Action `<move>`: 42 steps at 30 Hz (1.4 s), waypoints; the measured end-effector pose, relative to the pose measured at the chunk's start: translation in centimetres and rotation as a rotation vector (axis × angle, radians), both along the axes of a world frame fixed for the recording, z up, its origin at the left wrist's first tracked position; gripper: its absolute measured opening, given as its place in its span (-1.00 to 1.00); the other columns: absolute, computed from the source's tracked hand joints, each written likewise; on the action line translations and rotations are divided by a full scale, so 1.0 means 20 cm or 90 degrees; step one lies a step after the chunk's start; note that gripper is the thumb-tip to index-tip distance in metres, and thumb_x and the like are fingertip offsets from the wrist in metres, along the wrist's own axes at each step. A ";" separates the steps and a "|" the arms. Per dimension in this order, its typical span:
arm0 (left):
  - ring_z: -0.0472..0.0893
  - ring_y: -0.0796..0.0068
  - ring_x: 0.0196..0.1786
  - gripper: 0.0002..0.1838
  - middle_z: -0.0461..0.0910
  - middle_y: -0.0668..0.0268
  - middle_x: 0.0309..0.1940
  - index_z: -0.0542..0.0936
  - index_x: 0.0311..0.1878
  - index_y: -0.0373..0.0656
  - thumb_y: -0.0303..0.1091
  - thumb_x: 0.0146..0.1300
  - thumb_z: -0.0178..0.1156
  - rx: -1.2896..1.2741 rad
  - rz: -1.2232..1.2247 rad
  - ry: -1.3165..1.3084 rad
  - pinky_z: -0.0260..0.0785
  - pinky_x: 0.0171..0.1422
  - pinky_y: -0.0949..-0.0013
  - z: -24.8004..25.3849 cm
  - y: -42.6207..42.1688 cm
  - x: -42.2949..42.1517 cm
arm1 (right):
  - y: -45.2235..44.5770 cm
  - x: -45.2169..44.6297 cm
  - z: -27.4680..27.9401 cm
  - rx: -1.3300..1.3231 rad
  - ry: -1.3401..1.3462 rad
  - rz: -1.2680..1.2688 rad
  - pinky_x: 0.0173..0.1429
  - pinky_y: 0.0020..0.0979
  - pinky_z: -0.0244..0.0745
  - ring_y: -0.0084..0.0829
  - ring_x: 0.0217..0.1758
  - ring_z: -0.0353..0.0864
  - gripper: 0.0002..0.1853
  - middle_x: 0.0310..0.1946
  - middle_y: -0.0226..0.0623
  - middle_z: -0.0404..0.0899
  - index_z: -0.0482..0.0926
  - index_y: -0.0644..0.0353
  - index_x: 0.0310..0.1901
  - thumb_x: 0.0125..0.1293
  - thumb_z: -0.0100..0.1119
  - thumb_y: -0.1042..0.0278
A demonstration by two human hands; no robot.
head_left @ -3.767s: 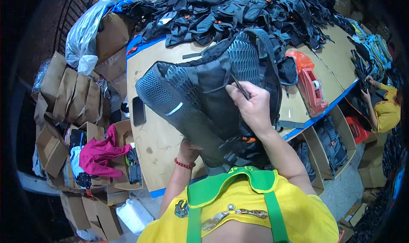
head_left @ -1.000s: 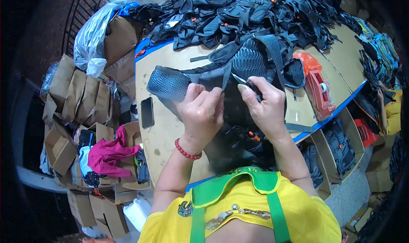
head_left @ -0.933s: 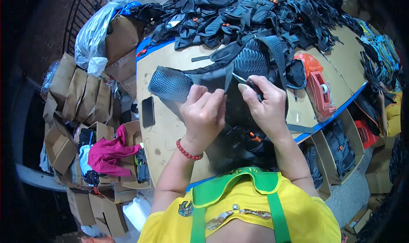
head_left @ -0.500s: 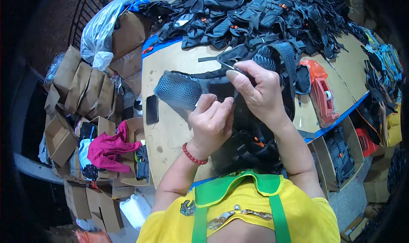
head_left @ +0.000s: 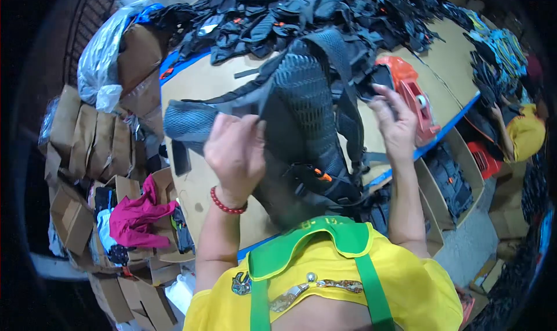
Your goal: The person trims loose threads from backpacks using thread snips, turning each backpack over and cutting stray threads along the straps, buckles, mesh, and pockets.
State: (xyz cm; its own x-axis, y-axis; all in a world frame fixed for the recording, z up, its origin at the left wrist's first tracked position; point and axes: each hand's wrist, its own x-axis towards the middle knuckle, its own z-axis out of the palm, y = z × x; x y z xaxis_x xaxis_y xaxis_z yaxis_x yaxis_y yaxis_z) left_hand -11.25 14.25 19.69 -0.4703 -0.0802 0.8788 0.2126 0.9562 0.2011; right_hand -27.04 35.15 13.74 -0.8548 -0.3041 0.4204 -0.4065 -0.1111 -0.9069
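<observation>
Black backpack [head_left: 304, 107] at near middle of table [head_left: 188, 84]. Left hand [head_left: 235, 157] clamped on backpack's edge; right hand [head_left: 394, 119] near red tape dispenser [head_left: 420, 111], grip: cannot tell. Risk: held one-sidedly, backpack may slump toward phone [head_left: 181, 160] if pinch slackens.

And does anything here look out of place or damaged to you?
The magenta garment does: it lies draped across open cartons left of the table, a bright stray beside so many dark bags. I see no spill. The backpack in the left hand is partly covered and blurred, so I can't rule out damage.
</observation>
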 end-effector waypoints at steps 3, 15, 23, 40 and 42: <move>0.46 0.25 -0.52 -0.88 0.48 0.14 -0.57 0.54 -0.38 -0.33 -0.64 -0.05 0.22 0.028 -0.021 0.001 0.30 -0.41 0.36 0.09 0.08 -0.02 | 0.03 0.00 -0.13 -0.057 -0.081 0.139 0.10 -0.49 0.34 -0.56 -0.05 0.46 -0.37 -0.08 -0.31 0.51 0.31 0.25 0.21 0.06 0.29 0.44; 0.60 0.36 -0.25 -0.79 0.61 0.12 -0.27 0.63 -0.25 -0.36 -0.61 -0.05 0.26 -0.237 -0.291 0.200 0.44 -0.08 0.44 0.43 0.38 -0.26 | 0.53 0.28 0.03 -0.116 -0.131 -0.226 -0.27 -0.55 0.42 -0.60 -0.40 0.49 -0.64 -0.39 -0.45 0.54 0.52 0.19 -0.31 -0.24 0.40 0.47; 0.57 0.51 -0.38 -0.82 0.61 0.21 -0.40 0.63 -0.27 -0.33 -0.56 -0.01 0.24 0.065 -0.715 -0.032 0.40 -0.29 0.52 0.36 0.85 -0.35 | 1.36 0.44 0.36 0.089 -0.016 -0.310 -0.19 -0.51 0.46 -0.53 -0.35 0.57 -0.76 -0.35 -0.35 0.60 0.58 0.29 -0.26 -0.06 0.22 0.54; 0.45 -0.01 0.01 -0.48 0.34 -0.10 0.05 0.36 0.13 -0.17 -0.42 0.03 0.16 0.165 -0.289 -0.661 0.31 0.13 0.17 -1.23 0.00 -0.30 | 1.54 0.19 -1.02 0.451 -0.131 -0.482 -0.43 -0.39 0.36 -0.47 -0.58 0.48 -0.70 -0.67 -0.24 0.50 0.54 0.32 -0.43 0.26 0.04 0.21; 0.48 0.01 -0.09 -0.50 0.26 -0.10 0.11 0.35 0.14 -0.14 -0.37 0.08 0.16 0.114 -0.058 -0.574 0.33 0.09 0.18 -1.18 -0.17 -0.17 | 1.27 0.13 -0.95 0.388 -0.196 -0.397 -0.37 -0.43 0.39 -0.49 -0.54 0.50 -0.73 -0.63 -0.26 0.53 0.58 0.31 -0.31 0.24 0.05 0.24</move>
State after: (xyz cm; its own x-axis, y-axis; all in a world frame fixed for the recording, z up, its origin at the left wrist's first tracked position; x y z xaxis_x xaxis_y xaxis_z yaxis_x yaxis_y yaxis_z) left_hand -14.69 10.82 -3.93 -0.9819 -0.1090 0.1548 -0.0237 0.8819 0.4708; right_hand -24.39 60.53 -5.24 -0.9858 0.1545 0.0653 0.0367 0.5787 -0.8147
